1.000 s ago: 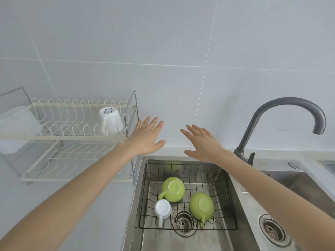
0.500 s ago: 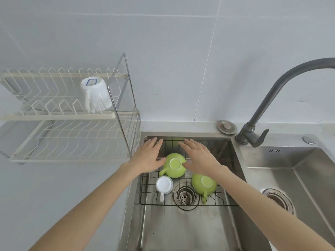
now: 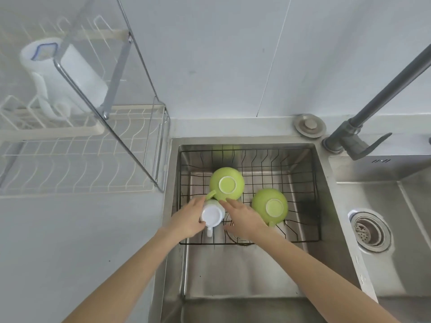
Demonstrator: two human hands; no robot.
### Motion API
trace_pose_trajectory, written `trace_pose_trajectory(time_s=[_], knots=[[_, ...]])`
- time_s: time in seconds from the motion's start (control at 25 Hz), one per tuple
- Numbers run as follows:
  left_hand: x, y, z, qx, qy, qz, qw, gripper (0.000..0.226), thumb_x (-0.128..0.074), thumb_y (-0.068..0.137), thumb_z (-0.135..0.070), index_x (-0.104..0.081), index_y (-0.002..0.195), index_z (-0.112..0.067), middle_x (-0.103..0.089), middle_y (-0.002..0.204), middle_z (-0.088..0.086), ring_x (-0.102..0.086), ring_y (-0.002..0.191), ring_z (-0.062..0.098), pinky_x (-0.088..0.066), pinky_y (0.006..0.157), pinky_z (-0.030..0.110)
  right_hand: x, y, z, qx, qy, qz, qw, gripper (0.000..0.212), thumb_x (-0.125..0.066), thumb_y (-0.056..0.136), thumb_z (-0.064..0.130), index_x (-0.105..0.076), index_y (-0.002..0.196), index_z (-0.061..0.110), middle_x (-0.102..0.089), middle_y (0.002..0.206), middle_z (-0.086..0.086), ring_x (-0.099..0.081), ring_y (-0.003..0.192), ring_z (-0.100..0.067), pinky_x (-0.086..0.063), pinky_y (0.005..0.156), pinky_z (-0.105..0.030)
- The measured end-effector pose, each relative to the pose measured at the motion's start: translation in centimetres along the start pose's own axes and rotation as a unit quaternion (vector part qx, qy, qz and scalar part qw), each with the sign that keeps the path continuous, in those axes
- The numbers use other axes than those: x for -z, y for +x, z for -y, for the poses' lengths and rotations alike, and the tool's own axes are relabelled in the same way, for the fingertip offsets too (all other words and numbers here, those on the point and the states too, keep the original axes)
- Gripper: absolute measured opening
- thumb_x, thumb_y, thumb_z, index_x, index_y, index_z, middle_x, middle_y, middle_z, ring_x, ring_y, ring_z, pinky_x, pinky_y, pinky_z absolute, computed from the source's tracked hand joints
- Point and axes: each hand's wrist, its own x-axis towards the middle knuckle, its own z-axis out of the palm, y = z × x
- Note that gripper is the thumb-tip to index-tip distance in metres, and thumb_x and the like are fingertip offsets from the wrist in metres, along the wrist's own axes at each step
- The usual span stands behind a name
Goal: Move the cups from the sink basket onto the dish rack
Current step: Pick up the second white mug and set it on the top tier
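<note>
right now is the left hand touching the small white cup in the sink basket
Touching. The head view shows the left hand pressed against the left side of the upside-down white cup, thumb and fingers wrapping its edge with no gap.

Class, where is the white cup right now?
Upside down in the sink basket, front left, between both hands, just below the left green cup: the white cup.

Home kitchen, sink [image 3: 245,271], faucet [image 3: 363,127], dish rack [image 3: 77,164]

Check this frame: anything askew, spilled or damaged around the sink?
Nothing stands out. Two green cups and a white cup sit upside down in the sink basket, intact; another white cup is on the dish rack.
</note>
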Motion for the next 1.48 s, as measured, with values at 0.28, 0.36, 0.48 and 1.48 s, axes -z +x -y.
trace_pose_trajectory(time_s=[0.28, 0.36, 0.48, 1.48], knots=[[-2.3, 2.5, 0.4, 0.027, -0.022, 0.044, 0.998, 0.070, -0.051, 0.084, -0.009, -0.014, 0.143, -0.013, -0.028, 0.148, 0.009, -0.039, 0.128, 0.030, -0.044, 0.094, 0.041, -2.7, 3.0, -0.5, -0.017, 0.082, 0.028, 0.996, 0.070, -0.052, 0.089, 0.019, -0.014, 0.147, 0.022, -0.025, 0.153, -0.004, -0.042, 0.129, -0.030, -0.044, 0.096, -0.041], [-2.6, 2.9, 0.3, 0.039, -0.018, 0.033, 0.999, 0.067, -0.051, 0.085, -0.009, -0.016, 0.142, -0.012, -0.031, 0.146, 0.010, -0.041, 0.127, 0.031, -0.044, 0.092, 0.042, -3.1, 3.6, -0.6, -0.024, 0.115, 0.019, 0.993, 0.066, -0.051, 0.089, 0.019, -0.018, 0.146, 0.021, -0.032, 0.149, -0.007, -0.048, 0.124, -0.031, -0.046, 0.093, -0.041], [-2.7, 3.4, 0.4, 0.044, 0.000, 0.021, 0.999, 0.068, -0.057, 0.084, -0.013, -0.020, 0.141, -0.012, -0.036, 0.142, 0.010, -0.044, 0.124, 0.031, -0.044, 0.092, 0.042, -3.3, 4.1, -0.8, -0.029, 0.139, -0.004, 0.990, 0.060, -0.051, 0.089, 0.016, -0.026, 0.144, 0.019, -0.037, 0.144, -0.009, -0.051, 0.119, -0.033, -0.047, 0.093, -0.043], [5.2, -6.8, -3.6, -0.162, -0.181, -0.057, 0.968, 0.070, -0.069, 0.078, -0.029, -0.034, 0.138, -0.022, -0.047, 0.140, -0.001, -0.043, 0.128, 0.017, -0.034, 0.110, 0.034, 6.5, -8.9, 0.8, 0.056, 0.219, -0.131, 0.965, 0.058, -0.066, 0.082, 0.017, -0.045, 0.134, 0.027, -0.060, 0.124, 0.003, -0.060, 0.103, -0.011, -0.048, 0.092, -0.016]])
